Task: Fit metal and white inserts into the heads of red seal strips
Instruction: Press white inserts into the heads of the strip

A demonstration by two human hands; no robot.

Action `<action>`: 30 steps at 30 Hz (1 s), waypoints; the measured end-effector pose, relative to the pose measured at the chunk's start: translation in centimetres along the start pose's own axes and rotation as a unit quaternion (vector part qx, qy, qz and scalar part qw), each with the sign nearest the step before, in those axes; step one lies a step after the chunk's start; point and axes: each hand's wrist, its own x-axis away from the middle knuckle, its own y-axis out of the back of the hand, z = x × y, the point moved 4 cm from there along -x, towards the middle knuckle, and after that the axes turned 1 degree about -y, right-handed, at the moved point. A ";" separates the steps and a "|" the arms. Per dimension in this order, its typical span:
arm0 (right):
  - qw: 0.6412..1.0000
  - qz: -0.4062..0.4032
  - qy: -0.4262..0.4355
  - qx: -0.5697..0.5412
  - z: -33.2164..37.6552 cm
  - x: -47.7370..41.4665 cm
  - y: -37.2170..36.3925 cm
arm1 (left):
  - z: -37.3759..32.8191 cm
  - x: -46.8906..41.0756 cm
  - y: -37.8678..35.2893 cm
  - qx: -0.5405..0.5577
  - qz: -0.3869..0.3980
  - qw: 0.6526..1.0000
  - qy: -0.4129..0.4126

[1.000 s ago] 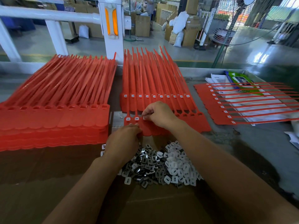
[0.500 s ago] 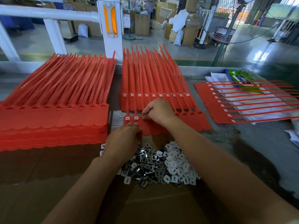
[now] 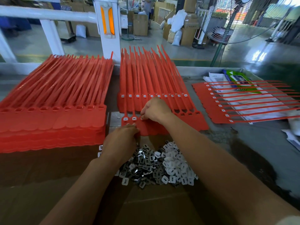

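A sheet of red seal strips lies in front of me, on a taller stack of filled strips. Its two leftmost heads carry white inserts. My right hand has its fingers curled down over the third head and pinches a small insert there, mostly hidden. My left hand rests with its fingertips on the sheet's near edge, just below the filled heads. Closer to me on the cardboard lie a pile of metal inserts and a pile of white inserts.
A thick stack of red strips with empty heads fills the left of the table. At the right, a finished sheet lies over papers and a green packet. A white rail and post stand behind.
Both hands stay at the same heads. My right hand has shifted slightly over the third head, and the view has tilted a little.
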 end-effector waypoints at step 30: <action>0.967 0.200 0.115 0.105 -3.2 9.1 3.0 | 0.2 -0.3 -0.4 -0.008 0.002 1.000 0.005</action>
